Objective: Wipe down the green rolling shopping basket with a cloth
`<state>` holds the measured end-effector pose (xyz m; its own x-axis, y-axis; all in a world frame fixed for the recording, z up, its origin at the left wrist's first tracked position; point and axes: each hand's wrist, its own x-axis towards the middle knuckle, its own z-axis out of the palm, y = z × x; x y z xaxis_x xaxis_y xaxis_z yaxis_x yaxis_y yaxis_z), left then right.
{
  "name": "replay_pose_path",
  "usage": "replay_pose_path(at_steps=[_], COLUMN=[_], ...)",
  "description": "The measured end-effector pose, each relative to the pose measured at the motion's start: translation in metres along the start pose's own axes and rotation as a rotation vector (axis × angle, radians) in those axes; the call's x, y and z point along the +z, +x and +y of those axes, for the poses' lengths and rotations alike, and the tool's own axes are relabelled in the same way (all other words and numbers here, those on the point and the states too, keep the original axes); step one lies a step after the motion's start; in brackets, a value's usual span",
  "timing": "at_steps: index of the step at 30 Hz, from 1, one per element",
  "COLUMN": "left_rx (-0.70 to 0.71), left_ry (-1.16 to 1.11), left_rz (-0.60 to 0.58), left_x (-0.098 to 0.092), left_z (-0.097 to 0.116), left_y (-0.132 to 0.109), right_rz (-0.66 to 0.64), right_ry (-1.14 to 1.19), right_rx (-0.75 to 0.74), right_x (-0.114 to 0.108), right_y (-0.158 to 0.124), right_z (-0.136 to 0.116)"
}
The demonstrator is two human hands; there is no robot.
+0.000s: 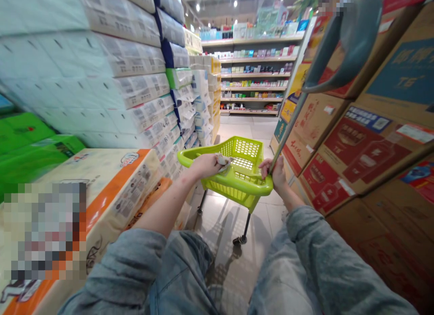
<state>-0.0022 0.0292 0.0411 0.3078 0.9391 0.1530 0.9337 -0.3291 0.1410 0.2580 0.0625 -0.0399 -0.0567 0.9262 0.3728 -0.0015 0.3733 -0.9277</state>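
Narrow shop aisle (242, 126): left hand (205, 165) clutching crumpled whitish cloth (224, 161) at the lime-green plastic cart (237, 181), right hand (278, 174) gripping a slim grey pole (286, 134); tilting could snag brown cardboard cartons (364, 147)!

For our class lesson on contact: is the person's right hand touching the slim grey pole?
Touching. The head view shows the right hand wrapped around the pole, which passes through its grip.

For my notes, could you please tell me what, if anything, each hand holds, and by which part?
The left hand holds a pale cloth or tissue, exact spot unclear; the right hand grips a pole low on its visible length.
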Motion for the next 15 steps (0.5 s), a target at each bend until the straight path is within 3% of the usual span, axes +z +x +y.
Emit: replay_pose_path(at_steps=[3, 6, 15], left_rx=[-0.112, -0.174, -0.296], left_ry=[0.052, 0.016, 0.016], left_rz=[-0.048, -0.019, 0.168], left_x=[-0.002, 0.002, 0.011], left_z=[-0.013, -0.015, 0.013], left_y=[0.014, 0.018, 0.005], right_rz=[-0.006, -0.004, 0.009], right_ry=[0.033, 0.026, -0.156], right_rx=[-0.007, -0.009, -0.009], right_x=[-0.004, -0.008, -0.032], right_y=[-0.001, -0.002, -0.001], right_z=[0.000, -0.001, -0.001])
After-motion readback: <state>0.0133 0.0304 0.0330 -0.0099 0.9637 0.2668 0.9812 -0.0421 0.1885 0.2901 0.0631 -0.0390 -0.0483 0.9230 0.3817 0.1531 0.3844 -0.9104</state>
